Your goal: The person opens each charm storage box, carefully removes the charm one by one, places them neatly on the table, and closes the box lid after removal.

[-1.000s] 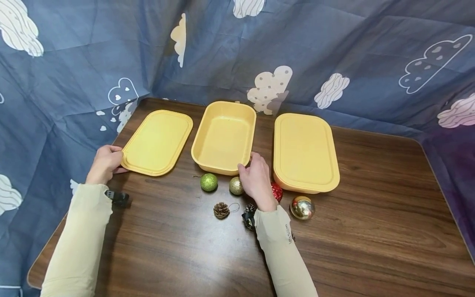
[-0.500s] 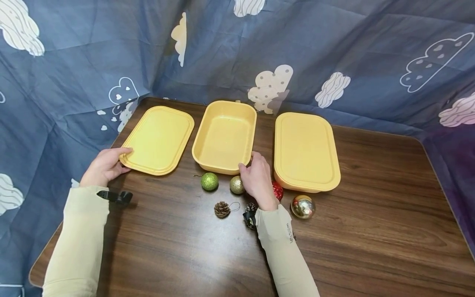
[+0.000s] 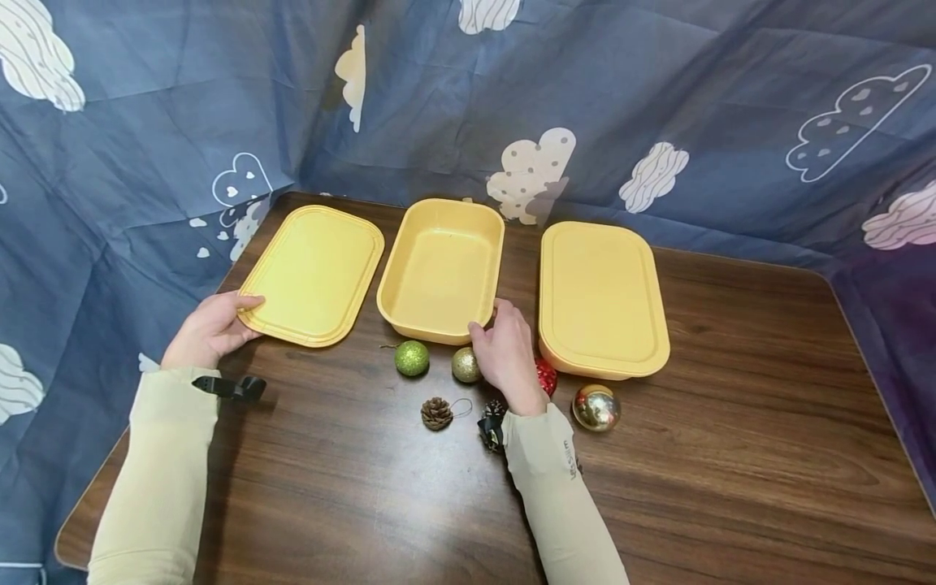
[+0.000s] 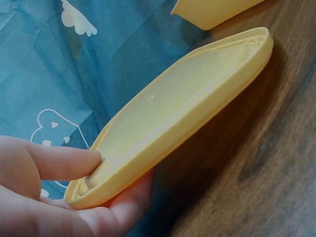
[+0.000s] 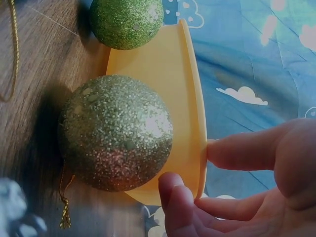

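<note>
My left hand (image 3: pixel 208 329) pinches the near left corner of a yellow lid (image 3: pixel 314 272), thumb on top and fingers underneath. In the left wrist view the lid (image 4: pixel 173 103) is tilted, its raised rim facing up. An uncovered yellow box (image 3: pixel 442 280) stands to its right with nothing inside. My right hand (image 3: pixel 506 353) holds the box's near right corner, its thumb at the rim and its other fingers against the outside. Close by that hand are a gold glitter ball (image 3: pixel 465 366), a green glitter ball (image 3: pixel 412 358) and a partly hidden red ball (image 3: pixel 545 377).
Right of the uncovered box stands a second yellow box with its lid on (image 3: pixel 603 296). A shiny gold ball (image 3: pixel 595 408) lies in front of it. Nearer me are a brown pinecone (image 3: pixel 436 413) and another pinecone (image 3: pixel 494 409) beside the right wrist. A blue cloud-print curtain (image 3: pixel 424 106) hangs behind.
The left thumb has come over the lid's top face, and the hand has turned around the corner. The lid's far edge has shifted slightly up and right. My right hand stays at the box.
</note>
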Demonstrator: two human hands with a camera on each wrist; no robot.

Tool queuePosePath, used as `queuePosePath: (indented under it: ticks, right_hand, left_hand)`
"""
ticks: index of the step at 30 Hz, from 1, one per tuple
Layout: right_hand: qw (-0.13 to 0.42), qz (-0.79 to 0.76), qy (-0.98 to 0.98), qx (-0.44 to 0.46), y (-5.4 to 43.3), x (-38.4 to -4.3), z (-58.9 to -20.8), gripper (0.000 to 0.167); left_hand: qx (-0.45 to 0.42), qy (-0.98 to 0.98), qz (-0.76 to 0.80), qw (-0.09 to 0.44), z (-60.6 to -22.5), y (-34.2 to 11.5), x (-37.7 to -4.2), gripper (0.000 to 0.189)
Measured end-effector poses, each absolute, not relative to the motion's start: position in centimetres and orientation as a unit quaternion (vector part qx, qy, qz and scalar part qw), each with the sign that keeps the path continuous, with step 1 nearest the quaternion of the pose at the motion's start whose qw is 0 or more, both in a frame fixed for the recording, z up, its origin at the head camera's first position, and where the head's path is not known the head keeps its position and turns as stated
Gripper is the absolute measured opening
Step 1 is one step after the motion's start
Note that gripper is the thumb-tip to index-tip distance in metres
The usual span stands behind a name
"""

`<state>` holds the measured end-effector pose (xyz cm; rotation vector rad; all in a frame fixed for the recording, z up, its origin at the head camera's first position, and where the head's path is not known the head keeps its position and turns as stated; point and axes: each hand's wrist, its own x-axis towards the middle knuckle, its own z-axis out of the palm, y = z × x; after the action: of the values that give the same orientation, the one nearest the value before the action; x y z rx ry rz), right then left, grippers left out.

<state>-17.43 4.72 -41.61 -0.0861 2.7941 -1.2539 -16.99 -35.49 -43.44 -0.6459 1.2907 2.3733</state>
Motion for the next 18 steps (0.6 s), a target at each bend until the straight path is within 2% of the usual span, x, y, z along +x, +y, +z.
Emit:
queuePosePath:
  ticks: [5, 18]
  right_hand:
    - [0.043, -0.408, 0.911, -0.024, 4.71, -17.47, -41.61, 0.055]
    - [0.044, -0.405, 0.913, -0.021, 4.71, -17.44, -41.64, 0.055]
  left_hand:
    - [-0.218, 0.458, 0.846, 0.166, -43.65, -35.28, -16.95, 0.028]
    - [-0.200, 0.457, 0.853, 0.154, -43.79, -35.45, -16.53, 0.022]
